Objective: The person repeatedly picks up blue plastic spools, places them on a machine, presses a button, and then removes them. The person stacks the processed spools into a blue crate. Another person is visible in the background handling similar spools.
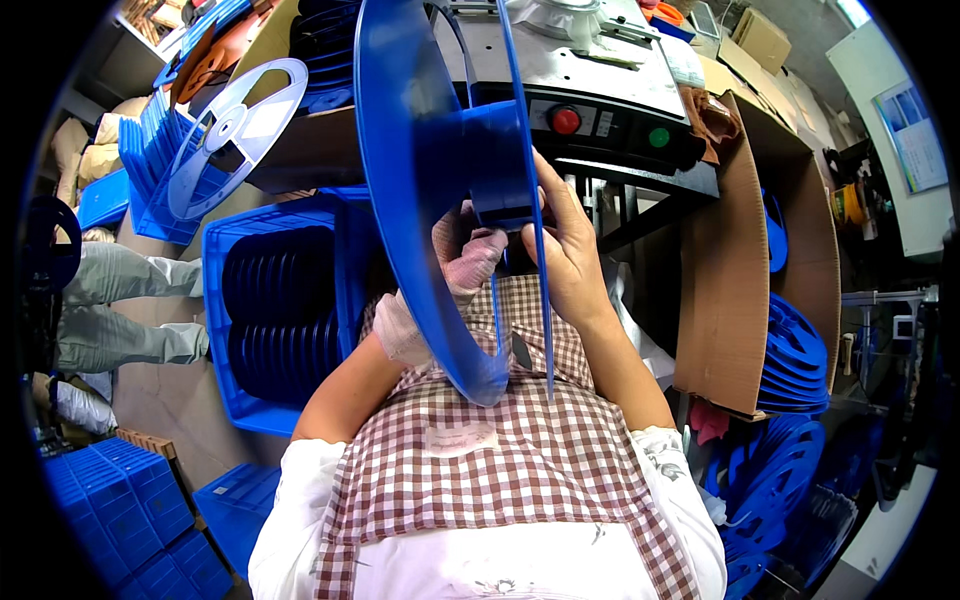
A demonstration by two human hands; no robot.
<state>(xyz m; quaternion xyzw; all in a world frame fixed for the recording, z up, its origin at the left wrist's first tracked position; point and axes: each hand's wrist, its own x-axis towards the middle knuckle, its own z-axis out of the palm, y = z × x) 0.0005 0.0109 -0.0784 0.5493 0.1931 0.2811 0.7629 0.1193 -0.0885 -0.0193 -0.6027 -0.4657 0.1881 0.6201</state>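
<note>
A large blue plastic reel (395, 130) stands upright and nearly edge-on in front of my chest, its two round flanges joined by a hub (490, 155). My left hand (468, 262), in a pale pinkish glove, is closed at the lower end of the hub, between the flanges; some fingers are hidden behind the reel. My bare right hand (570, 245) presses the outer face of the right flange, with the thumb low and the fingers reaching up near the hub. Both hands support the reel.
Ahead is a machine (625, 90) with red and green buttons. Left, a blue crate (215, 330) holds black discs beside a pale spoked flange (240, 130). On the right, a cardboard box (725, 260) contains blue flanges (795, 350). Another person's grey-trousered legs (135, 335) show at left.
</note>
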